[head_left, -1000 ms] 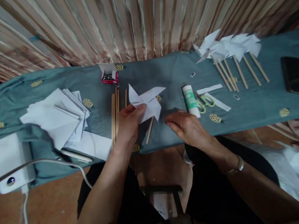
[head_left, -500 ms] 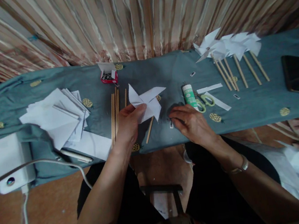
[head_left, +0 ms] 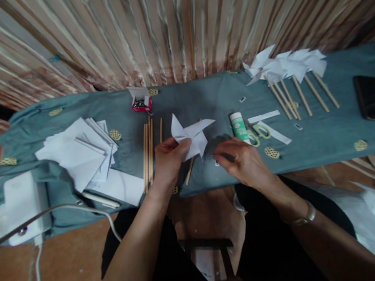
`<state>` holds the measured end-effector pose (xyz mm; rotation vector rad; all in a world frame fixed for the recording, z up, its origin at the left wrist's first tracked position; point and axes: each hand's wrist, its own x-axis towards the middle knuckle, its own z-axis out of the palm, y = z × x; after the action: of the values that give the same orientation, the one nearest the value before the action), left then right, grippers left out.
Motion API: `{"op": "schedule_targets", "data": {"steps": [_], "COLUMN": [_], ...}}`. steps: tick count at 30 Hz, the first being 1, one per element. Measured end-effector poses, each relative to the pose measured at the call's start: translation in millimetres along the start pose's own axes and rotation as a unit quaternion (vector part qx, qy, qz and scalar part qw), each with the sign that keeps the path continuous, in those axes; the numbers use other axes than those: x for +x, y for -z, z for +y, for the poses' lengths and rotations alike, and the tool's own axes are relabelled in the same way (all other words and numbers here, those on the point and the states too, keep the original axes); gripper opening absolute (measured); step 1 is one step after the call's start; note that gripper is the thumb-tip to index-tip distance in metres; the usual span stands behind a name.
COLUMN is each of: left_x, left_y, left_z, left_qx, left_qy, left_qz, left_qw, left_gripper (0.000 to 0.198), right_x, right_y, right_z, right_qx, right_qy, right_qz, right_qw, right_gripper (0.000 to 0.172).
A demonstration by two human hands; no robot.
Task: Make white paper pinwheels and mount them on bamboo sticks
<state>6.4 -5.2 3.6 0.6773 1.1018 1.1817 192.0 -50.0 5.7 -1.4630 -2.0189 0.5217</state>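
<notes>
My left hand (head_left: 168, 158) is closed on a white paper pinwheel (head_left: 192, 136) held just above the blue-grey cloth (head_left: 202, 95). A wooden stick (head_left: 189, 171) lies under the pinwheel. My right hand (head_left: 244, 162) rests on the cloth to the right of it, fingers curled and pinched near a tiny white scrap (head_left: 216, 163); what it holds is too small to make out. A glue stick (head_left: 239, 127) lies just beyond my right hand.
Loose wooden sticks (head_left: 148, 149) lie left of my left hand, beside a stack of white paper squares (head_left: 77, 151). A red pin box (head_left: 141, 103) sits at the back. Green scissors (head_left: 259, 131), paper strips, finished pinwheels (head_left: 286, 68) and a black phone (head_left: 373, 98) lie to the right.
My right hand slid slightly left toward the pinwheel and closed its fingertips on the cloth. The camera tilted a little, shifting the view down. My left hand kept its hold.
</notes>
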Motion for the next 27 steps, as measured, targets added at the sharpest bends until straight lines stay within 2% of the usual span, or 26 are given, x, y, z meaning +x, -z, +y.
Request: {"op": "schedule_targets", "data": {"steps": [3, 6, 13, 27], "left_x": [-3, -7, -11, -15], "left_y": [-2.3, -6.4, -15.4, -16.8], "left_z": [0, -1, -3, 2], "left_qx": [0.029, 0.061, 0.071, 0.070], "left_qy": [-0.012, -0.035, -0.052, -0.036], "left_qz": [-0.007, -0.020, -0.016, -0.019], "left_qw": [0.999, 0.997, 0.996, 0.997], "left_gripper": [0.019, 0.017, 0.012, 0.010], "right_x": [5, 8, 12, 14], "right_y": [7, 6, -6, -6], "right_z": [-7, -15, -16, -10], "right_qx": [0.135, 0.202, 0.137, 0.103], "right_qy": [-0.031, -0.047, -0.067, -0.057], "right_qz": [0.060, 0.092, 0.123, 0.100], "right_qw": [0.989, 0.974, 0.981, 0.988], "right_gripper": [0.010, 0.007, 0.005, 0.010]}}
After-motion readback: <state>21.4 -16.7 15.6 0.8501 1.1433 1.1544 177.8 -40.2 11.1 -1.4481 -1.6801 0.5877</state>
